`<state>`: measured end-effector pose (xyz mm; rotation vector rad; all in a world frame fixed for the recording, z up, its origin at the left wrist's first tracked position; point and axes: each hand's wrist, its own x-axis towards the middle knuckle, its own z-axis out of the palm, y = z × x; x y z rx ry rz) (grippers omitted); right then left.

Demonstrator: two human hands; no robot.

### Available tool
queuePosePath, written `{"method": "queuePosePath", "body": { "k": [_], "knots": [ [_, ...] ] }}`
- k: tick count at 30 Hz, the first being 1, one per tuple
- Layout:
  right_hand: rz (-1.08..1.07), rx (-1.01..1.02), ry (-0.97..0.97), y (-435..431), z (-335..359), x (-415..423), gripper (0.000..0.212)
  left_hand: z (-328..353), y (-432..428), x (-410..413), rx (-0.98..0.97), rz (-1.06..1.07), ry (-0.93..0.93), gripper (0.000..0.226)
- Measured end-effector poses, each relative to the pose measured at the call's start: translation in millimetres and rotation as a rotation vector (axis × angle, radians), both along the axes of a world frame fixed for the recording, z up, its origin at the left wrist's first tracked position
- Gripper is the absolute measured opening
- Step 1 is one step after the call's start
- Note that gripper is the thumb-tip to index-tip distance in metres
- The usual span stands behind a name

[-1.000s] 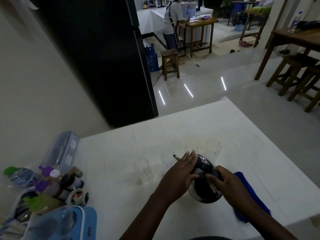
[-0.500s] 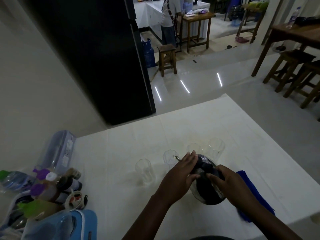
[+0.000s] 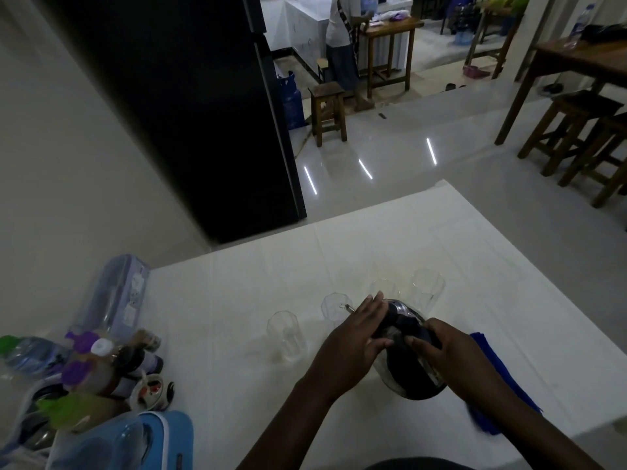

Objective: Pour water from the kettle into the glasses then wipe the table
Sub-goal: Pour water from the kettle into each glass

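A dark kettle (image 3: 409, 374) with a shiny lid stands on the white table (image 3: 492, 300). My left hand (image 3: 353, 340) lies over its lid and spout side, fingers stretched. My right hand (image 3: 448, 361) grips the kettle's handle. Several clear glasses stand in a row behind it: one at the left (image 3: 284, 334), one (image 3: 334, 305) by my left fingertips, one (image 3: 383, 288) partly hidden by the kettle, one at the right (image 3: 428, 288). A blue cloth (image 3: 498, 374) lies on the table under my right forearm.
Bottles and jars (image 3: 101, 364) crowd the table's left edge beside a blue container (image 3: 159, 439) and a clear plastic box (image 3: 115, 296). A black fridge (image 3: 190, 113) stands beyond the table. Wooden stools (image 3: 576, 130) and a person (image 3: 342, 45) are farther off.
The view has tilted up a little. Both hands stay on the kettle, which has hardly moved on the table.
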<state>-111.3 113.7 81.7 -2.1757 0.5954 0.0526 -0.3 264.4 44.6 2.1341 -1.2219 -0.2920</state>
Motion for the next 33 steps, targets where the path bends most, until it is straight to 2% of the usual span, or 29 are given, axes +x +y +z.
{"method": "queuePosePath", "body": {
  "k": [7,33],
  "knots": [
    [0.004,-0.011,0.004,-2.0,-2.7,1.7,0.007,2.4,0.6,-0.3,0.005,0.003,0.005,0.060],
    [0.016,-0.008,-0.010,-2.4,5.2,0.5,0.014,7.5,1.4,-4.0,-0.008,0.012,0.038,0.060]
  ]
}}
